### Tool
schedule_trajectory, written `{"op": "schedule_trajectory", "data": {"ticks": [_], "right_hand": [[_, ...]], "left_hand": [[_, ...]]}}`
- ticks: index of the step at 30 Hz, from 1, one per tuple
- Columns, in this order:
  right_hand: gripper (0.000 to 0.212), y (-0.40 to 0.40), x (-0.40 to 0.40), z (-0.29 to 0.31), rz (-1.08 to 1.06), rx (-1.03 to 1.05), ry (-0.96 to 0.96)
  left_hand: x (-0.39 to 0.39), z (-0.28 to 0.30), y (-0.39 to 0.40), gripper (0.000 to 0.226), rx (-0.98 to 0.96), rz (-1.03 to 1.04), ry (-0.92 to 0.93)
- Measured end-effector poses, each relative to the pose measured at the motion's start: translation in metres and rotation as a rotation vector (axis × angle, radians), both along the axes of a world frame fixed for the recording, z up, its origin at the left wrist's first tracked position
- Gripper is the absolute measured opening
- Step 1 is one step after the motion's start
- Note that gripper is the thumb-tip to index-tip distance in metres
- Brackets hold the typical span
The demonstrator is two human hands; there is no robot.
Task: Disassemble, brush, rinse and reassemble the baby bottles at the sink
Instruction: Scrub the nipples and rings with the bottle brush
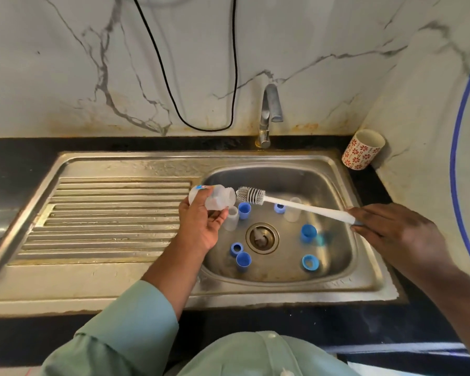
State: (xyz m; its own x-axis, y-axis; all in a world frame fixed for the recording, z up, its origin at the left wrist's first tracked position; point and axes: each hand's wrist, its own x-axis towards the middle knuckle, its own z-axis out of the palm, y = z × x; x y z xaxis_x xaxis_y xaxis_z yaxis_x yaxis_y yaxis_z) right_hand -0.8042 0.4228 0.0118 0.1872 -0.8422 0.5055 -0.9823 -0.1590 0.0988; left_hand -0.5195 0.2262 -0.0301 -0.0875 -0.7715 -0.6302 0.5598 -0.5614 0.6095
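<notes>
Steel sink [337, 169], bottle [215, 198] mouth just beside brush [251, 195]

Home kitchen from what I see: steel sink [345, 213] with ribbed drainboard [114, 221] set in a black stone desk [17, 161], tap [269, 115], stained marble-look wall [65, 63], patterned cup [362, 149] in the corner.

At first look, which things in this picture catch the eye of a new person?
The eye goes first to the clear bottle gripped in the left hand over the sink, its mouth facing the bristles of the white brush held by the right hand. Next come the blue caps and rings scattered around the drain, then the red-flowered cup in the right corner.
</notes>
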Motion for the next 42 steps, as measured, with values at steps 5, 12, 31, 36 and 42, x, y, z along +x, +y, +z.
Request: {"op": "schedule_trajectory", "data": {"ticks": [5,12,31,36,42], "right_hand": [[0.025,-0.010,0.005,-0.008,0.044,-0.016,0.010],[0.020,-0.048,0.047,-0.027,0.032,-0.038,-0.104],[0.031,-0.046,0.077,-0.004,-0.322,0.614,-0.543],[0.017,-0.046,0.079,0.003,-0.341,0.717,-0.896],[0.036,-0.043,0.097,0.007,-0.273,0.863,-1.187]], "left_hand": [[-0.011,-0.004,0.017,0.056,-0.063,-0.121,-0.058],[0.002,-0.003,0.016,0.056,-0.131,-0.108,-0.036],[0.018,0.010,0.001,0.040,-0.338,-0.120,0.041],[0.022,0.003,0.000,0.040,-0.332,-0.129,0.074],[0.028,0.003,-0.007,0.041,-0.352,-0.133,0.136]]}}
